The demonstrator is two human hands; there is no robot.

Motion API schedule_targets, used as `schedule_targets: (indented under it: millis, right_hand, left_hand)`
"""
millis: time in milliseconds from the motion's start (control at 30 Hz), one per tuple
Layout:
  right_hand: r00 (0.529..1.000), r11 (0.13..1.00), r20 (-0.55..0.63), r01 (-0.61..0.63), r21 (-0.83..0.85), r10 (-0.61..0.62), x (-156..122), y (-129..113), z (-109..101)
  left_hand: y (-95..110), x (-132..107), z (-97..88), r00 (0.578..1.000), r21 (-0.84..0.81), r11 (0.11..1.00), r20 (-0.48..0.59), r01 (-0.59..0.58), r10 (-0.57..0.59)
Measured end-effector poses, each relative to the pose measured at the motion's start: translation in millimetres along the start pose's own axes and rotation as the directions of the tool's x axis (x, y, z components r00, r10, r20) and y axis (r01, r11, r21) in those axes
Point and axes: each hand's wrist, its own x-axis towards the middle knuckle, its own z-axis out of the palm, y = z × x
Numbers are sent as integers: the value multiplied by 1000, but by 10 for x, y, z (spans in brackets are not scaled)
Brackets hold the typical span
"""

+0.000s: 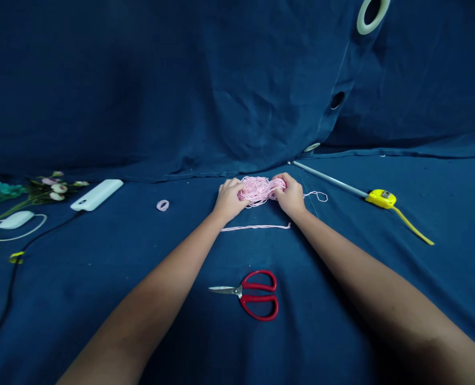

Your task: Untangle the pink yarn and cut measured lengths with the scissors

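Observation:
A loose bundle of pink yarn [258,190] lies between my two hands on the dark blue cloth. My left hand [230,199] is closed on its left end, with the thumb against the strands. Around the right end, the fingers of my right hand [290,193] are wrapped. A thin loop of yarn trails out to the right of that hand. Nearer to me, a straight length of pink strands [257,227] lies crosswise between my forearms. Below it rest red-handled scissors [259,295], blades pointing left. A small pink yarn coil [162,205] sits apart on the left.
At the right lie a yellow tape measure [381,198] and a grey rod [329,179]. On the left are a white power bank [96,195] with a black cable [10,289], artificial flowers [56,188] and a white corded device [16,220]. A blue curtain [181,85] hangs behind.

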Motion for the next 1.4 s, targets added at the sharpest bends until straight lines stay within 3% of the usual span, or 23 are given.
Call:
schedule_targets:
  millis: [167, 233, 300, 467, 600, 733, 833, 933, 1067, 1200, 1300, 1400]
  right_hand:
    - [970, 979, 137, 190, 80, -199, -28, -88, -3]
    - [967, 975, 131, 208, 74, -216, -33, -92, 4]
    - [984, 986, 75, 159, 46, -162, -28, -59, 11]
    - [995, 996, -64, -80, -39, 78, 4, 47, 17]
    - [983, 983, -136, -138, -122, 121, 7, 34, 17]
    - [969, 973, -180, -192, -129, 167, 6, 35, 28]
    - [986, 983, -90, -149, -111, 139, 24, 70, 38]
    - [994, 997, 109, -3, -72, 11, 39, 71, 45]
    - [926, 973, 316, 229, -36, -206, 11, -17, 50]
    - [885, 944, 368, 326, -56, -284, -31, -77, 54]
    - [868, 931, 396, 357, -78, -300, -28, -56, 68]
    - [888, 940, 381, 321, -114, -257, -4, -14, 81]
  left_hand:
    - [-13, -13, 34, 999, 25, 999, -6, 47, -47]
    - [-16, -11, 30, 997, 50, 996, 17, 70, -71]
    - [-24, -4, 22, 993, 72, 991, 12, 116, -117]
    - [-77, 5, 10, 948, -3, 957, -131, 291, -289]
    - [-107, 9, 15, 893, -111, 920, -221, 376, -391]
    - [-88, 20, 5, 860, -207, 879, -205, 429, -468]
    - [-70, 18, 2, 885, -122, 905, -195, 406, -423]
    - [-72, 7, 21, 919, 51, 923, -127, 381, -372]
    - [-73, 0, 60, 958, 187, 940, -15, 286, -288]
    - [-30, -3, 62, 993, 152, 983, 41, 106, -113]
    - [19, -14, 39, 995, 44, 999, 100, -24, 20]
    - [34, -22, 9, 998, -37, 999, 63, 0, 2]
